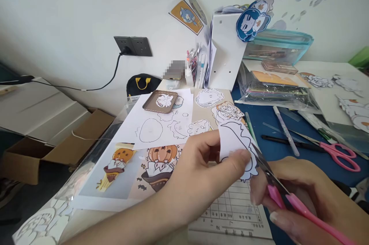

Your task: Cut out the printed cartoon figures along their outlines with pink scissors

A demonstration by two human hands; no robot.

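My left hand [207, 168] pinches a white paper piece [235, 135] printed with a wavy black outline, thumb on its face. The paper is partly cut along its right side. In my right hand [302, 187] is a pair of pink-handled scissors [301, 204], its fingers closed about the handles. The blades point up and left and meet the paper's right edge. Below both hands lies a printed form [230, 214] with a ruled grid. How far apart the blades are is hard to see.
A brown tray [146, 102] holding paper cut-outs sits on an outlined white sheet [127, 129]. Pumpkin-character prints [118, 175] lie at left. Another pink pair of scissors [340, 154] and a white pen [285, 131] rest on the blue mat [265, 118]. A white file holder [227, 49] stands behind.
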